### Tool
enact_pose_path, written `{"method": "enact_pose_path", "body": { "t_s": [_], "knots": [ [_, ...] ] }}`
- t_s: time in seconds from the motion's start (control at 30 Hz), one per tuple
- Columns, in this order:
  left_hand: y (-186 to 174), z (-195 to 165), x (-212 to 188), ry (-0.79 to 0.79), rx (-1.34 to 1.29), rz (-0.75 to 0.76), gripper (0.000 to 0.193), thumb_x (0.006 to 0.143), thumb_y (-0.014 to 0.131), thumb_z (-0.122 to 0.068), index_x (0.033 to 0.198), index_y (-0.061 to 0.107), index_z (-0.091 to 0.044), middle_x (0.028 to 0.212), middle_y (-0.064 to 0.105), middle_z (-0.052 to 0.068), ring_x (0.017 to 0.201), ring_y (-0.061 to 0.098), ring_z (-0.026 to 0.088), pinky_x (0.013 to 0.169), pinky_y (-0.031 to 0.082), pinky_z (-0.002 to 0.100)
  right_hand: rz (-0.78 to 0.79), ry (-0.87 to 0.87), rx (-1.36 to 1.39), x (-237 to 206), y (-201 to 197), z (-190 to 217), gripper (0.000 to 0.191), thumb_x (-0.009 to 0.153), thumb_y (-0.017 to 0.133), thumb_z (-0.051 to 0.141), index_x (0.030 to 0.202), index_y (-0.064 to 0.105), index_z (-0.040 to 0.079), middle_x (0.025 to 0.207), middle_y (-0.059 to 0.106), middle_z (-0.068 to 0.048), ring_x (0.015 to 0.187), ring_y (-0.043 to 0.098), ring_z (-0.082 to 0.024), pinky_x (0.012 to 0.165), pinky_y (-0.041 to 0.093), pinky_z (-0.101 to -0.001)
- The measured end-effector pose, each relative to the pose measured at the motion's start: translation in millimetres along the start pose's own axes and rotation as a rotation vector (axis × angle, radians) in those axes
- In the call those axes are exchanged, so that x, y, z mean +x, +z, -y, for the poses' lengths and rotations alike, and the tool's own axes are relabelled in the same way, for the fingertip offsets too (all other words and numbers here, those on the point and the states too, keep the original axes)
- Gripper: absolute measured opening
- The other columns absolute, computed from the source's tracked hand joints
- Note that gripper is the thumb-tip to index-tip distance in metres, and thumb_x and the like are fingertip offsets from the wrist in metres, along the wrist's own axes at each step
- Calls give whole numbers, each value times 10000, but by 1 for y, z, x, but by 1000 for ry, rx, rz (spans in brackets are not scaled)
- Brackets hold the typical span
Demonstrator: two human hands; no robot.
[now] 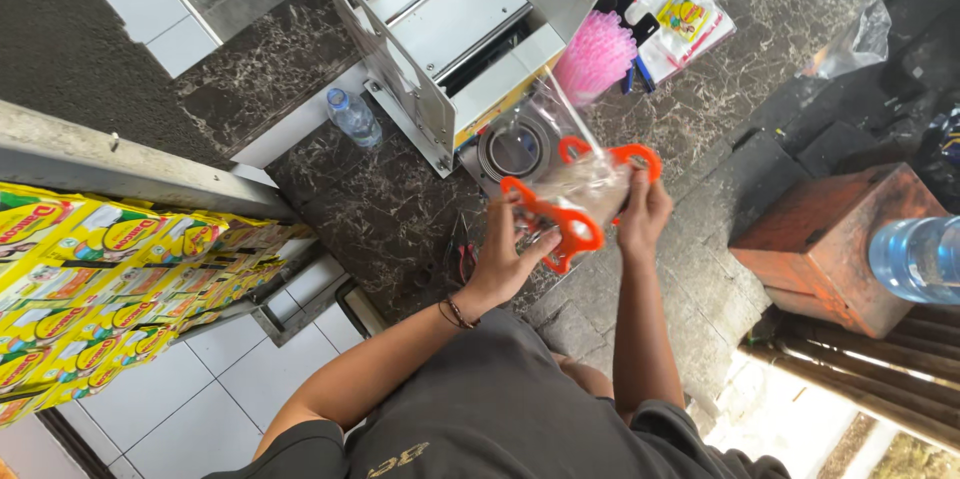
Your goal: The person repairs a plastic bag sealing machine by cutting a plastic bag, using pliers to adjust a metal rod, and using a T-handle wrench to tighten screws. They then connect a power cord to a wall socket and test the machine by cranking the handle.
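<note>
We see one dark marbled counter (400, 209) under both hands. Beyond the hands stands one white cup-sealing machine (460, 29), with one round cup seat (515, 151) just past the fingers. Far to the left of the left hand lie rows of yellow packets (110, 279), too many to count. Two water bottles show: one small (352, 116) beyond the left hand, one larger (918, 257) well right of the right hand. One bundle of pink straws (595, 54) sits beyond the right hand. Our left hand (505, 259) and right hand (643, 211) each pinch one orange plastic carrier handle (565, 229), holding a clear plastic bag (585, 184) between them; its contents we cannot tell.
</note>
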State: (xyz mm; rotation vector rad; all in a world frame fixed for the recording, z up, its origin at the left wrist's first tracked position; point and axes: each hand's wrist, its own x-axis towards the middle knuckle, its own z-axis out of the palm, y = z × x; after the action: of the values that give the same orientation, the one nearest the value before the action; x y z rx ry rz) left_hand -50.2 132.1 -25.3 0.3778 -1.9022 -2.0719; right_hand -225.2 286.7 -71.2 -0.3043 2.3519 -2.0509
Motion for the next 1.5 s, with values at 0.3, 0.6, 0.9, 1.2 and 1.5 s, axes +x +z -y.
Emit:
{"method": "enact_pose_path", "body": {
  "t_s": [0.3,0.6,0.9,1.2,1.5],
  "knots": [
    [-13,51,-3,-50,-22,-137,1211,780,888,-89,1580,-16,11,1510,356,212,1333,519,272,1079,519,411,-38,-3,-2,-60,12,-43,345,1126,546,256,1262,702,-19,876,627,54,739,511,-21,637,410,-204],
    [-23,58,-9,-264,-279,-60,1021,821,805,-30,1579,128,-117,1314,559,136,1146,644,195,914,616,340,171,139,43,-68,11,-38,354,1094,568,235,1323,683,-9,907,655,23,757,546,-39,663,453,-215],
    [-38,88,-7,-481,-364,-52,612,896,757,-61,1372,376,-105,1097,647,95,890,643,126,705,559,280,339,-99,-333,-34,9,1,436,935,745,213,1300,678,-16,1244,731,-159,1155,715,-281,1014,545,-428],
    [-35,96,-3,-472,-332,-56,587,866,780,-61,1295,381,-99,1071,603,86,855,634,123,672,556,277,575,-235,-567,0,25,38,228,918,704,92,1139,728,40,1063,750,-138,914,738,-291,846,590,-405],
    [-39,101,14,-503,-300,-13,600,855,796,-133,1284,377,-126,1160,551,78,1008,588,147,753,554,296,598,-189,-449,-4,51,50,134,921,718,140,924,677,12,769,691,-137,688,694,-282,641,524,-405]
  ]
}}
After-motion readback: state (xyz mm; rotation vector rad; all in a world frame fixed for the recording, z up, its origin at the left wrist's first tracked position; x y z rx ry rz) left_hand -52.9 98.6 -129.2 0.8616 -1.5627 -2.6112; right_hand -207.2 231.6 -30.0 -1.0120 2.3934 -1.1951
